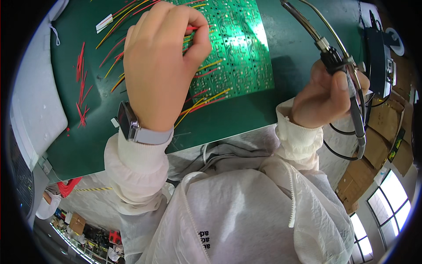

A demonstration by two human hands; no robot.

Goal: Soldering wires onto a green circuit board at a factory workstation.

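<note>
A green circuit board panel lies on the green work surface, with red and yellow wires standing off its left and near parts. Over the board's left side, my left hand is closed, thumb and forefinger pinching a red wire close to the board. My right hand is wrapped round a soldering iron with a thin metal feed tube alongside. The iron's tip points up and away, apart from the board, to its right.
Loose short red wires are scattered on the left of the surface. Beyond the right edge stand a black box-shaped device and cardboard boxes. A black cable hangs below the iron. White sheeting covers the left edge.
</note>
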